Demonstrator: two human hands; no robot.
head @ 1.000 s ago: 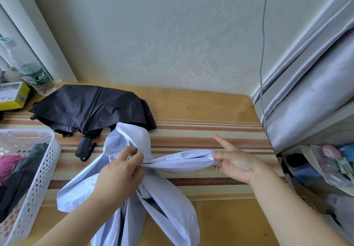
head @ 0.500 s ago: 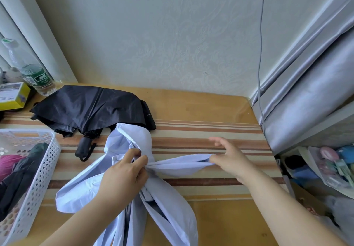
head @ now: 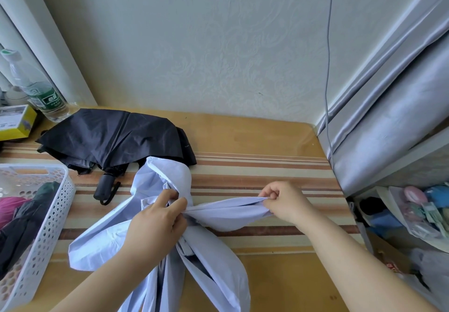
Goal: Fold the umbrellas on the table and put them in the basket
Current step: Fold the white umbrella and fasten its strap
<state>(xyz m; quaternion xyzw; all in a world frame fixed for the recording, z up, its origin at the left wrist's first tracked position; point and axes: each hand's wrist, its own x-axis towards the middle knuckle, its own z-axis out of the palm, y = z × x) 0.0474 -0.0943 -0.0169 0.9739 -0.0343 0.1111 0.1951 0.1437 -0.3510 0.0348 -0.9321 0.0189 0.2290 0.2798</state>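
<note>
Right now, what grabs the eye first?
The pale blue umbrella sprawled across the striped table, with the left hand gripping its centre and the right hand pinching one panel stretched out sideways. Behind it lies a black umbrella; a white basket sits at the left edge.

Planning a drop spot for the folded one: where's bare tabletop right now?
Free: the striped wooden table between the black folding umbrella, the right hand and the grey curtain; also the near right corner. Crowded: left side, with the white perforated basket and pale lilac umbrella.
</note>
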